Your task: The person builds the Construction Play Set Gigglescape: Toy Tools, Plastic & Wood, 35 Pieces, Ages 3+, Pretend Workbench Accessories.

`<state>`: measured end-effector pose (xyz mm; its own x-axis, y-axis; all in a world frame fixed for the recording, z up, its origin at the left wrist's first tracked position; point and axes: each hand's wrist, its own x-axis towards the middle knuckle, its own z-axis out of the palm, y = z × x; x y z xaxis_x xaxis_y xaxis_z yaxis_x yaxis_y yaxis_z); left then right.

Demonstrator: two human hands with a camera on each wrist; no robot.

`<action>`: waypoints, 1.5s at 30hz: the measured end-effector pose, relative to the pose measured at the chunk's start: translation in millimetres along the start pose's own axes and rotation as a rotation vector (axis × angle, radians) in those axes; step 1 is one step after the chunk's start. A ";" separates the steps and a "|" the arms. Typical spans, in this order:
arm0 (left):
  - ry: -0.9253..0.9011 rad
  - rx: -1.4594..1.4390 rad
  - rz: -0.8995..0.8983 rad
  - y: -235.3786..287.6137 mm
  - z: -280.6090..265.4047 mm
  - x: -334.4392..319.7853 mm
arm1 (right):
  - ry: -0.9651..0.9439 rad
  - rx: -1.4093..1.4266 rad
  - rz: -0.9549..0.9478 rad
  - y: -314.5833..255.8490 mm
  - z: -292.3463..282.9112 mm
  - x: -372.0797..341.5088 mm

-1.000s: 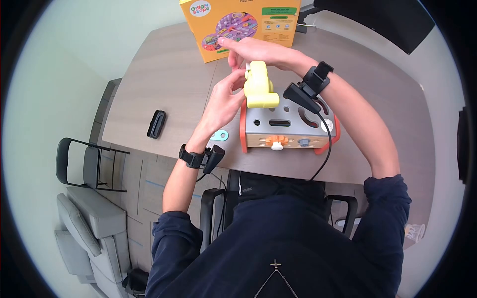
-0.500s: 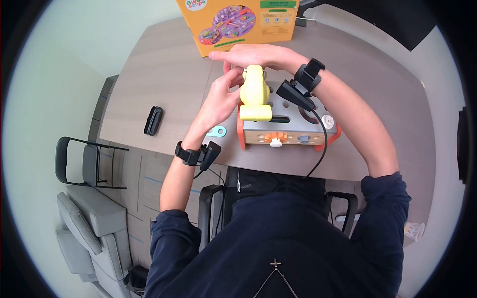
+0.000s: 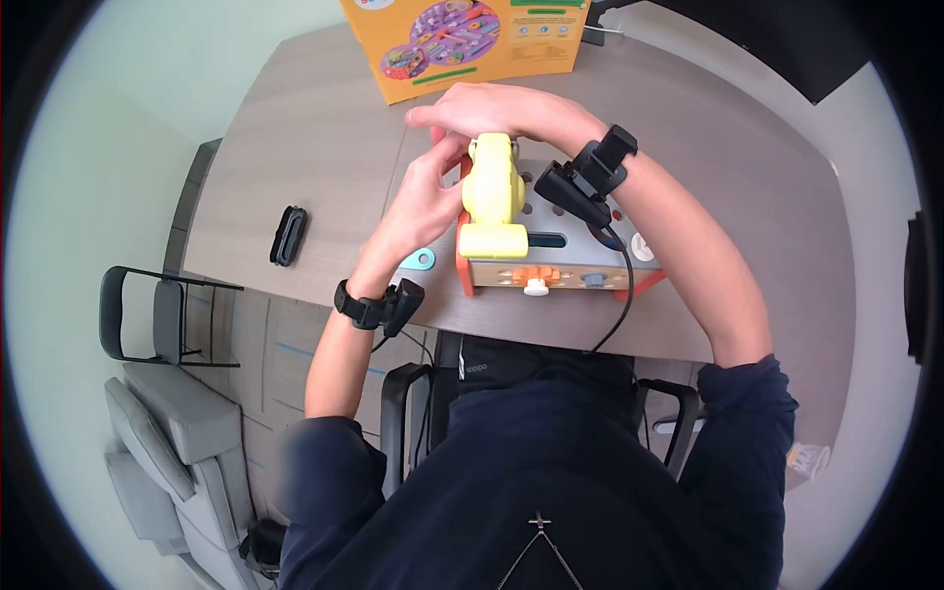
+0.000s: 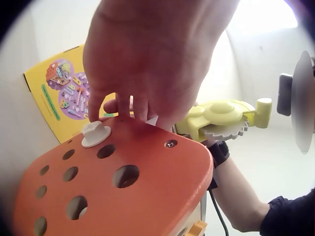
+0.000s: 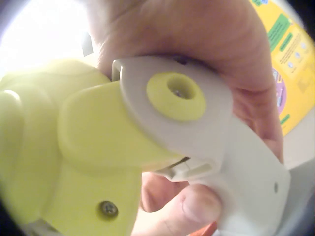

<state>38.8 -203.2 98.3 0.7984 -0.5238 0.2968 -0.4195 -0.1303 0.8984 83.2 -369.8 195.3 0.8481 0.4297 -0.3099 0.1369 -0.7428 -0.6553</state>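
Observation:
In the head view a yellow toy saw point(image 3: 495, 187) stands over the left end of a grey-topped toy workbench point(image 3: 580, 236). The left hand point(image 3: 421, 202) holds it from the left, its fingertips partly hidden. The right hand point(image 3: 492, 110) reaches across behind it, one digit pointing left. In the right wrist view the right hand point(image 5: 197, 34) curls over the saw's pale bracket point(image 5: 182, 113), and a thumb or finger shows below. In the left wrist view the left hand point(image 4: 142, 59) is at the top edge of the red holed panel point(image 4: 147, 167), beside a white knob point(image 4: 95, 133).
A yellow printed box point(image 3: 472, 49) stands behind the hands. On the table point(image 3: 305, 147) lie a black case point(image 3: 288, 236) to the left and a teal strip point(image 3: 419, 260) beside the workbench. A dark screen point(image 3: 767, 39) is at the back right; a black cable hangs from the right wrist camera.
The saw's yellow cylinder end has come forward over the workbench top, toward the person. The head view has shifted, moving the whole scene slightly left. Both hands stay at the saw.

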 end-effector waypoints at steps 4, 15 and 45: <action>-0.028 0.059 -0.024 4.3 -2.5 0.5 | 0.012 0.008 0.016 0.5 -0.4 -2.3; -0.142 0.466 -0.132 8.4 -62.2 -54.5 | -0.041 -0.025 0.022 -1.6 -1.9 -6.2; -0.179 0.273 0.006 58.0 -35.4 -64.0 | 0.302 -0.272 -0.132 27.2 63.2 -181.5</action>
<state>-21.4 -147.4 142.9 0.7169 -0.6621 0.2184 -0.5436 -0.3346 0.7698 -99.4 -435.6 190.1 0.9207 0.3903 0.0068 0.3499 -0.8174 -0.4577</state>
